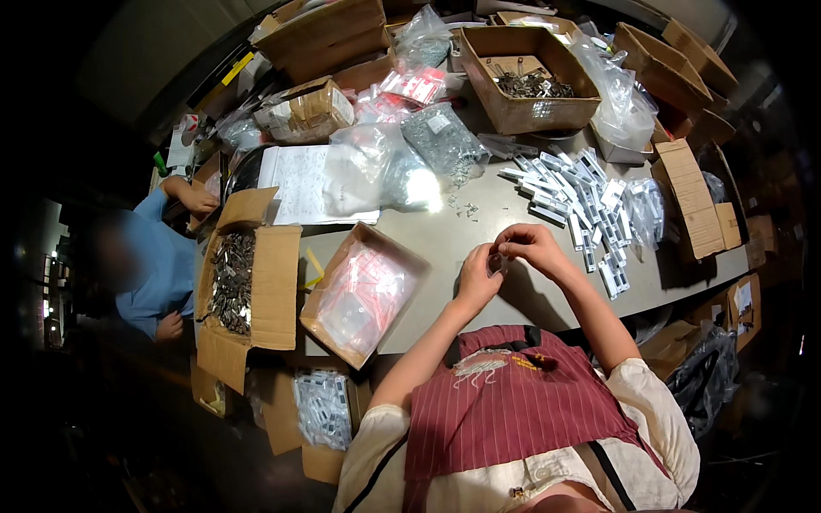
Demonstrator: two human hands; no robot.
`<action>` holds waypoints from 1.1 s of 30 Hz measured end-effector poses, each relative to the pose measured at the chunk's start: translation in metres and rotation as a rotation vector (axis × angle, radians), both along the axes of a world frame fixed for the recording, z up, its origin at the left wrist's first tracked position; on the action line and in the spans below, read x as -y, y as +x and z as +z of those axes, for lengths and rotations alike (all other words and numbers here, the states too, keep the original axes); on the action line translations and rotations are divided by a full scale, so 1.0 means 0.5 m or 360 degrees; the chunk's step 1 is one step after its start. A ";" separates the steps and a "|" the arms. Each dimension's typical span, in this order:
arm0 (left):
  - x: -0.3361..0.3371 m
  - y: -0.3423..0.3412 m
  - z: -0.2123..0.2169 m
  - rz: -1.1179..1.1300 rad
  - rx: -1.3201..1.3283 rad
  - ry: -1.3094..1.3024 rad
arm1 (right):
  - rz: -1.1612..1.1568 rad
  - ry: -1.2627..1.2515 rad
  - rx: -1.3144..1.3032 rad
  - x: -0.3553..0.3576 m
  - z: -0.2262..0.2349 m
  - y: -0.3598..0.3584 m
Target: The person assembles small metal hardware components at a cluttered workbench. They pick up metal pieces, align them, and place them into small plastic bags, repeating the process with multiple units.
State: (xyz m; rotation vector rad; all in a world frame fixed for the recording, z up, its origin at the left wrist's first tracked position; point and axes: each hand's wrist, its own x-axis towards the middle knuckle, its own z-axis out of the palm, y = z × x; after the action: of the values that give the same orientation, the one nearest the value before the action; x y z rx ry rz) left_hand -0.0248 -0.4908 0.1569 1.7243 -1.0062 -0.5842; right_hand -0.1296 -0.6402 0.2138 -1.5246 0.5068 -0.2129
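Sitting at a grey table (479, 224), a person in a red striped apron brings both hands together just above its near edge. The left hand (475, 279) and right hand (530, 246) meet around a small dark item (495, 262), pinched between the fingertips of both; the fingers are curled in close, and the item is too small to tell what kind of part it is. It sits in the air between the two hands, over bare tabletop.

Just to the left of the left hand lies an open cardboard box (363, 292) holding clear little bags with red trim. Further left, a second open box (233, 282) is full of dark metal pieces. To the right of the hands, a heap of small white packets (581, 203) spreads across the table, well within reach. Behind it stands a deeper cardboard box (522, 77) with more metal parts at its bottom, and a clear bag of grey hardware (443, 144) lies beside a sheet of paper (299, 181).

At the far left, another person in a blue shirt (162, 265) works beside the table, one hand resting on a box flap.
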 end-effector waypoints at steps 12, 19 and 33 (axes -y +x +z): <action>-0.048 0.016 -0.010 -0.0107 0.0127 -0.0170 | 0.0315 -0.1697 -0.0326 0.021 -0.084 -0.036; -0.050 0.017 -0.007 0.0013 -0.0073 -0.0218 | 0.0384 -0.1766 -0.0276 -0.021 -0.081 -0.027; -0.056 0.020 -0.001 0.0020 -0.0007 -0.0227 | 0.0233 -0.1556 -0.0194 -0.024 -0.059 -0.025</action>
State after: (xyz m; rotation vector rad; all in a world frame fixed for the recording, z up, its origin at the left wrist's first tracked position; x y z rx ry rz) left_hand -0.0147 -0.4626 0.1562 1.6019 -1.0090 -0.4957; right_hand -0.1420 -0.6284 0.1843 -2.5301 0.3938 -0.2722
